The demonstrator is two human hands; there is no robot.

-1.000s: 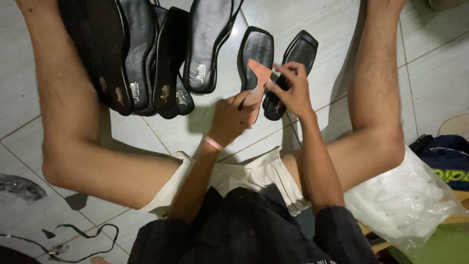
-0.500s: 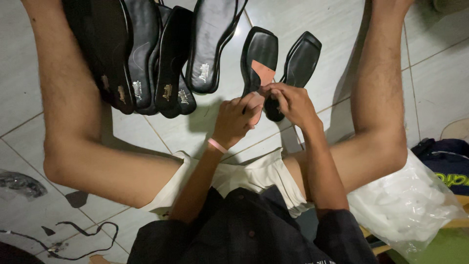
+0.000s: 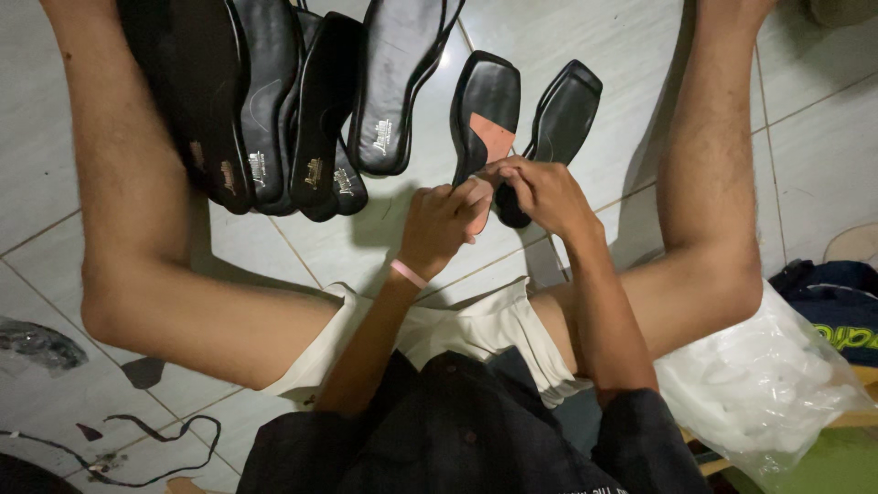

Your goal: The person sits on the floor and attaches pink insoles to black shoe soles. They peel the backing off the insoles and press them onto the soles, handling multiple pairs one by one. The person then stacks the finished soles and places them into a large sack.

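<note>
Both my hands, left (image 3: 441, 222) and right (image 3: 541, 192), pinch the pink heel pad (image 3: 490, 146) at the back of a black square-toed insole (image 3: 485, 110) on the floor (image 3: 594, 55). I'd press it flat from the edge outward, keeping it aligned. Two square-toed insoles lie here; roughly five longer soles (image 3: 274, 101) overlap at my left.

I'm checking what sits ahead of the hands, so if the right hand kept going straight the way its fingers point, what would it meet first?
The right hand points left, toward the left hand, whose fingertips it already meets over the black insole with the salmon heel patch. So it would probably press into the left hand first, though depth is hard to judge.
</note>
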